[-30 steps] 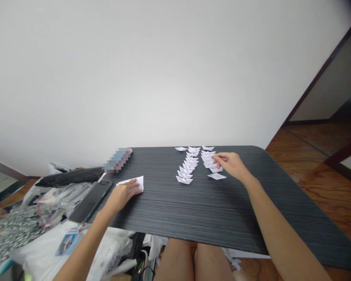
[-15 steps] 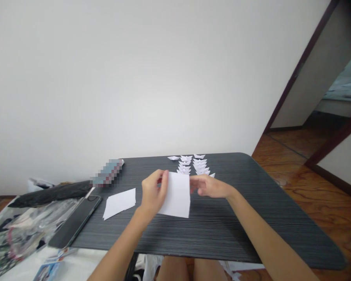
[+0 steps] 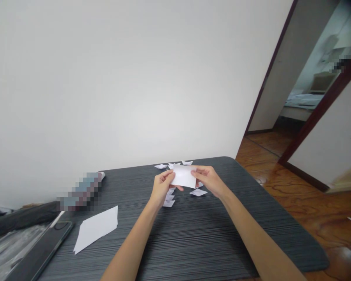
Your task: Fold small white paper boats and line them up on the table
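both hands busy from where i stand: left hand (image 3: 162,183) pinches the left edge of 1 white sheet (image 3: 185,175), thumb on the near face, fingers behind, a fingertip showing under the lower edge. right hand (image 3: 209,179) grips the right edge the same way, thumb in front. sheet is held up above the dark table (image 3: 222,238), roughly flat, facing the wearer. behind and below it: small folded paper boats (image 3: 169,203) in 2 rough columns, partly hidden by sheet and hands, so can't count them. 1 flatter folded piece (image 3: 198,192) lies just below the right hand. paper stack (image 3: 98,228) sits well left of the hands, edges uneven. dark phone (image 3: 39,253) lies left of the stack, at the table's left side. pixelated object (image 3: 84,189) is farther back, near the wall (image 3: 134,78).
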Demonstrator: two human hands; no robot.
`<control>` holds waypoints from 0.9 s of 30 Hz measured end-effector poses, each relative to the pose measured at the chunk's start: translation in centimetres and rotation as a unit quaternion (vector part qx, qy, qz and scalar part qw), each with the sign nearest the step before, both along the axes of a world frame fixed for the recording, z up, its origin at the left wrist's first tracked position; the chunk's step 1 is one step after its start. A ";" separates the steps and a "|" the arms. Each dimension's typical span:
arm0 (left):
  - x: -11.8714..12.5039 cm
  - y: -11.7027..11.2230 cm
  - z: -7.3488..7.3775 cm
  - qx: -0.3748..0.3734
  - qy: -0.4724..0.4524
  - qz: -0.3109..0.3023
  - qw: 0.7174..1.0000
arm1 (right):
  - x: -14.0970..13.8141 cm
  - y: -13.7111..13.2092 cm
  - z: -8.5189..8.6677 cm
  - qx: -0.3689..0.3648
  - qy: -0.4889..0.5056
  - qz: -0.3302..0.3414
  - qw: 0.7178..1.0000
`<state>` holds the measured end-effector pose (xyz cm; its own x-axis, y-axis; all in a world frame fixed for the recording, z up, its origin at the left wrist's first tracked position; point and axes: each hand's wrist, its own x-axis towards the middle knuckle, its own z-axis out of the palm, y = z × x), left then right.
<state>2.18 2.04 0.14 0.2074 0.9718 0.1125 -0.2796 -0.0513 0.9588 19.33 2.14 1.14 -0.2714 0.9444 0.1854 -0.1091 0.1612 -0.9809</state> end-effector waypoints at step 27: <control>-0.7 -1.6 0.3 0.101 0.108 0.073 0.986 | -2.2 0.0 -1.4 0.021 -0.046 0.006 0.999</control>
